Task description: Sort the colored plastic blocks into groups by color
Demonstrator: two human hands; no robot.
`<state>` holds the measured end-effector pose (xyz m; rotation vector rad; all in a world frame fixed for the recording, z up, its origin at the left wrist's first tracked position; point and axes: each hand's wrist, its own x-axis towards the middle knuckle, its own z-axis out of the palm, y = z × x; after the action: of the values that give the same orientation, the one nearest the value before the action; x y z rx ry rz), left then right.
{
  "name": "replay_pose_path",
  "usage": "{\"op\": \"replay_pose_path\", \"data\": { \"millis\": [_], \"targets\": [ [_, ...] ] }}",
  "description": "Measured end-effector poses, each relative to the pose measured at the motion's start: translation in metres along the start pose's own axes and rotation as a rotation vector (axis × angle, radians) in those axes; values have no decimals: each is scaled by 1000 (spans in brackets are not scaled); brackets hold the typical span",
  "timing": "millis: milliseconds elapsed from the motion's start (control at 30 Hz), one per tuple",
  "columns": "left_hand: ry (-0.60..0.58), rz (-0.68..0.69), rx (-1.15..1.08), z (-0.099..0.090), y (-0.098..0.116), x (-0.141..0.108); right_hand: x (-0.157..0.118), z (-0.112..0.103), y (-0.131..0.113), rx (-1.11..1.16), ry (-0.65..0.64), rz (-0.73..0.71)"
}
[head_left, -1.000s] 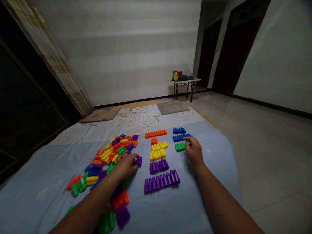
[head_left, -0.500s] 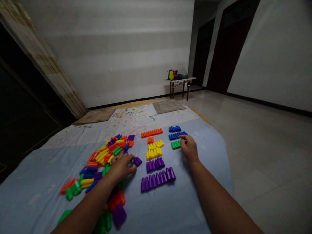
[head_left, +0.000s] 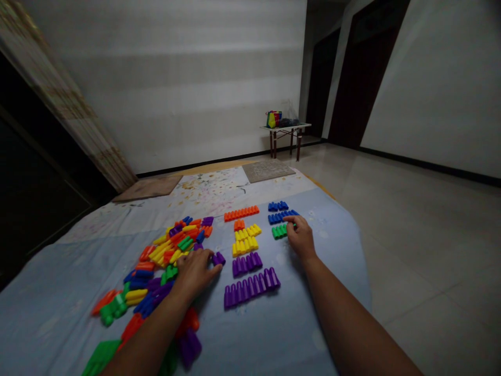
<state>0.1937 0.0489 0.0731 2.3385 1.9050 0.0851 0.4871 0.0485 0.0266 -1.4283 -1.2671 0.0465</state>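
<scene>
My left hand (head_left: 198,274) is at the right side of a loose heap of bullet-shaped plastic toy pieces (head_left: 161,253) in several colours. Its thumb and index finger close around a short purple piece (head_left: 219,258) low over the cloth. My right hand (head_left: 302,237) is curled at the right end of a row of green pieces (head_left: 279,232), partly hiding it. Its index finger reaches toward the blue row (head_left: 278,217) behind. Between my hands lie an orange row (head_left: 241,213), yellow rows (head_left: 246,246), a shorter purple row (head_left: 246,265) and a longer purple row (head_left: 251,289).
A pale blue cloth (head_left: 301,329) covers the surface under the pieces. Two mats, a brown one (head_left: 151,188) and a grey one (head_left: 267,171), lie at its far side. Beyond stands a small table (head_left: 287,127) with a colourful bag (head_left: 273,119) by the wall.
The whole view has shifted slightly to the left. My left thumb and index finger stay by the purple piece, and my right hand keeps its place at the green row.
</scene>
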Motion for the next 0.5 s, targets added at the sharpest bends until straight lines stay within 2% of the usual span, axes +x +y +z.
{"op": "replay_pose_path", "data": {
  "millis": [133,267,367,500],
  "targets": [
    [57,155,-134,-6,18,-22,1,0,-1,0,10,-8],
    [6,309,-211,-2,46,-42,1,-1,-5,-3,13,-20],
    [-26,335,-228,4,60,-47,0,-1,-6,-2,16,-16],
    [-38,351,-235,9,66,-45,0,-1,-5,0,18,-19]
  ]
}}
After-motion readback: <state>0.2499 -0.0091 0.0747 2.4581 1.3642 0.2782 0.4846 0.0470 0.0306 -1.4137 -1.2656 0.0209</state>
